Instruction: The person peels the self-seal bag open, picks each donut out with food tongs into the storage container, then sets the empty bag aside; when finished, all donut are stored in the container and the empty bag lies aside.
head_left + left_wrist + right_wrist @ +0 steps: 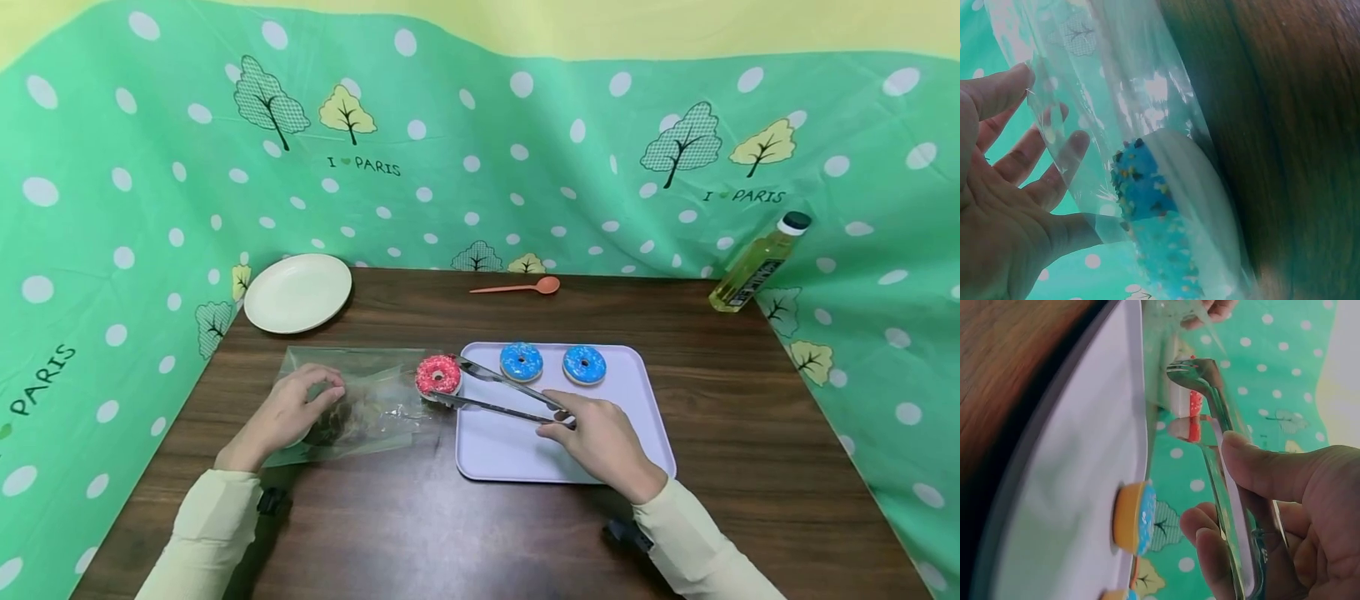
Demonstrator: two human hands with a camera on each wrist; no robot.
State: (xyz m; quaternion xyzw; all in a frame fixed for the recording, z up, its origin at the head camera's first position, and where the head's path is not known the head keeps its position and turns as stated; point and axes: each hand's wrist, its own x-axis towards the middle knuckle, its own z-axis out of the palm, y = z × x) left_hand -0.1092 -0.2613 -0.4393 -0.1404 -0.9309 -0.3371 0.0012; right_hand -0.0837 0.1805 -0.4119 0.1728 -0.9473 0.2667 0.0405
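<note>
My right hand (603,437) grips metal tongs (517,412), their tips around a red-frosted doughnut (438,375) with pale sprinkles. That doughnut is at the right end of a clear plastic bag (386,400); whether it is inside or above the bag is unclear. My left hand (292,408) touches the bag with spread fingers. In the left wrist view, a blue sprinkled doughnut (1144,181) shows through the plastic, its pale base toward the table. On the lilac tray (510,454) sit two blue doughnuts, the left one (521,362) and the right one (584,365).
A white plate (298,293) stands at the back left of the dark wooden table (390,542). Behind the tray lies an orange spoon (546,285). A bottle of yellow-green liquid (757,265) stands at the back right. Patterned green cloth (450,225) lines the back and sides.
</note>
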